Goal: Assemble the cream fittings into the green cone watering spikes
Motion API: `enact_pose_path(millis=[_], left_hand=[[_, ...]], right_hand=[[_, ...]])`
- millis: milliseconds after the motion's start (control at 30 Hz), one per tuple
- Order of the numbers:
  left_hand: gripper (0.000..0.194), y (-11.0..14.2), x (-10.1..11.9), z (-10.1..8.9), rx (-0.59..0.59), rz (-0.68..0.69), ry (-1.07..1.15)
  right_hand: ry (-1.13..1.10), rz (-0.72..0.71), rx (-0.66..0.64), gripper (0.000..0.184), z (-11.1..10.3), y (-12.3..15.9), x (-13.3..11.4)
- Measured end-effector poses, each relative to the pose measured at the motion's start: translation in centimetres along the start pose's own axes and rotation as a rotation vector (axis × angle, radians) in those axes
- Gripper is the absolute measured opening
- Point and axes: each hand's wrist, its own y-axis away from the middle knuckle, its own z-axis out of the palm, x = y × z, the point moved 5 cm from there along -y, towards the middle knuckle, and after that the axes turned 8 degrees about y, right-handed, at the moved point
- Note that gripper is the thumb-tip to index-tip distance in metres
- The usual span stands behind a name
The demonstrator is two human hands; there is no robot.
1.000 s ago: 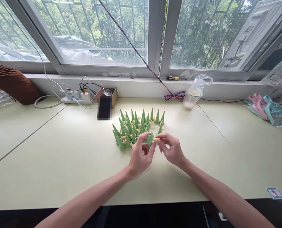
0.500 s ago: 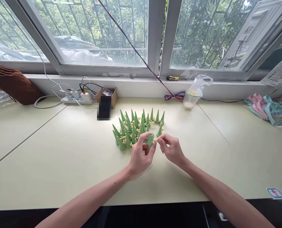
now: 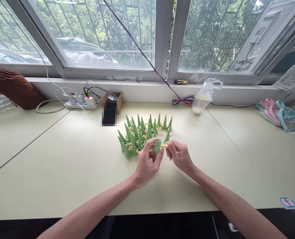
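Observation:
Between the thumb and fingers of my left hand [image 3: 148, 161] is a green plastic cone [image 3: 157, 146], turned with its wide end up and its point hidden behind the hand. My right hand [image 3: 179, 154] pinches a small pale-yellow peg [image 3: 164, 146], whose free end meets the cone's side just below the rim; whether it sits in a hole I cannot tell. Just beyond my hands stands a cluster of green cones [image 3: 135, 134], points up, with yellow pieces at their bases. One cone [image 3: 167, 136] stands a little apart on the right.
The pale table [image 3: 70, 172] runs back to a window ledge. Along the back are a power strip [image 3: 80, 104] with cables, a small cardboard box [image 3: 119, 103], and a bagged cup [image 3: 199, 103]. Packaged pink and teal items [image 3: 284, 114] lie right, a brown pouch [image 3: 18, 89] left.
The fingers of my right hand have drawn back slightly to the right, so more of the yellow peg shows. My left hand and the green cone stay in place.

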Motion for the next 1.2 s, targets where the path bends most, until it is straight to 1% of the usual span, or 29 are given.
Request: enact_pose_path(millis=[67,100,200,267,367,533,600,667,733,767,900,967,1133,1200], left_hand=[[0.031,-0.11,0.21,-0.11,0.013,0.013,0.006],[0.031,-0.15,0.30,-0.15,0.017,0.022,0.004],[0.031,-0.20,0.38,-0.18,0.019,0.040,-0.009],[0.031,-0.17,0.28,-0.14,0.011,0.042,-0.015],[0.030,-0.05,0.03,-0.04,-0.003,0.043,-0.029],[0.030,0.22,-0.31,0.17,-0.030,0.054,-0.065],[0.030,0.26,-0.36,0.18,-0.028,0.044,-0.071],[0.030,0.23,-0.32,0.13,-0.018,0.035,-0.069],[0.030,0.16,-0.18,0.06,-0.009,0.037,-0.064],[0.031,0.12,-0.09,0.02,-0.004,0.041,-0.060],[0.031,0.09,0.01,0.03,-0.007,0.052,-0.047],[0.030,0.16,-0.10,0.09,-0.013,0.048,-0.059],[0.030,0.40,-0.35,0.28,-0.040,0.057,-0.080],[0.031,0.40,-0.37,0.33,-0.046,0.058,-0.079]], right_hand=[[-0.027,-0.005,-0.005,0.028,0.01,0.08,-0.04],[-0.036,-0.015,-0.005,0.024,0.01,0.13,-0.09],[-0.049,-0.042,0.001,0.019,0.02,0.23,-0.21],[-0.047,-0.042,0.003,0.019,-0.01,0.22,-0.20],[-0.020,-0.033,-0.006,0.026,-0.06,0.10,-0.14],[0.023,0.002,-0.024,0.050,0.08,-0.02,0.12],[0.012,0.003,-0.028,0.054,0.15,0.02,0.18],[-0.009,0.006,-0.029,0.045,0.16,0.08,0.24],[-0.028,-0.001,-0.030,0.027,0.12,0.15,0.20],[-0.035,-0.012,-0.031,0.022,0.10,0.18,0.13],[-0.048,-0.060,-0.024,0.016,0.04,0.23,-0.17],[-0.048,-0.057,-0.033,0.019,0.10,0.19,-0.15],[0.002,-0.020,-0.055,0.049,0.29,0.05,0.19],[0.002,-0.020,-0.049,0.054,0.29,0.06,0.23]])
